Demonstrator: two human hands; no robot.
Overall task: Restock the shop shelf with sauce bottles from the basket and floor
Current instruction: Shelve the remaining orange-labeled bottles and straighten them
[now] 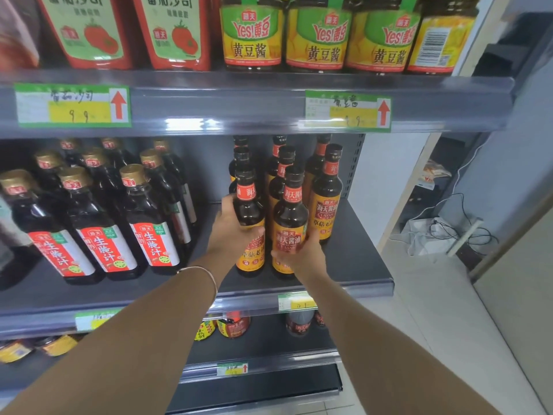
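Two dark sauce bottles with orange labels stand at the front of the middle shelf (359, 265). My left hand (232, 227) grips the left bottle (249, 211) around its body. My right hand (302, 253) holds the right bottle (290, 217) low on its label. Both bottles stand upright on the shelf, close side by side. Behind them are several more of the same orange-labelled bottles (327, 190) in rows. The basket and the floor stock are out of view.
Gold-capped bottles with red and white labels (101, 223) fill the left of the same shelf. Above are red tomato sauce pouches (170, 31) and soybean paste jars (253, 34). Jars (233, 324) sit on the lower shelf. Cables (449, 232) lie on the floor at right.
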